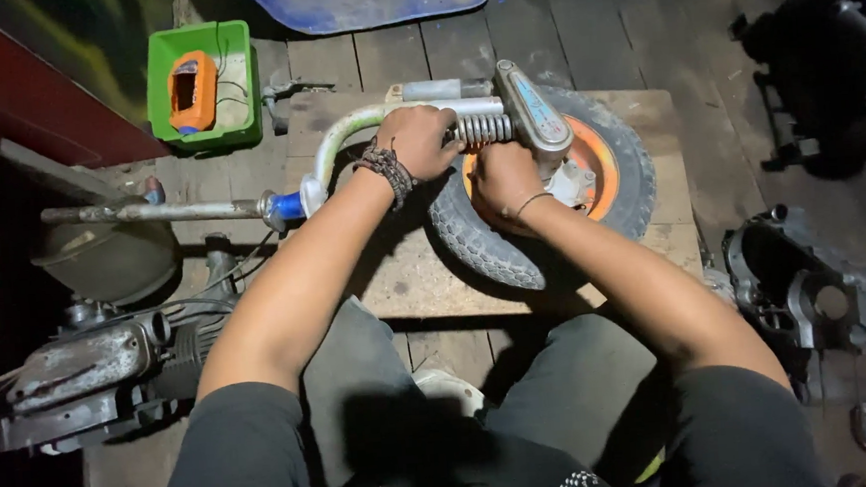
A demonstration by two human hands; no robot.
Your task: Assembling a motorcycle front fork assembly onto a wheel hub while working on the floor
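A small scooter wheel with a black tyre (498, 244) and orange hub (601, 168) lies flat on a wooden board (410, 275). A curved pale fork tube (346, 128) with a coil spring (486, 128) and a grey link arm (535, 112) rests across it. My left hand (417, 139), with a beaded bracelet at the wrist, grips the fork tube just left of the spring. My right hand (504, 179) presses on the wheel hub below the spring; what its fingers hold is hidden.
A green tray (233, 80) with an orange part (191, 91) sits at the back left. A grey engine (100, 369) and round cover lie on the left. Dark engine casings (807, 291) lie on the right. A blue panel (368, 2) is at the back.
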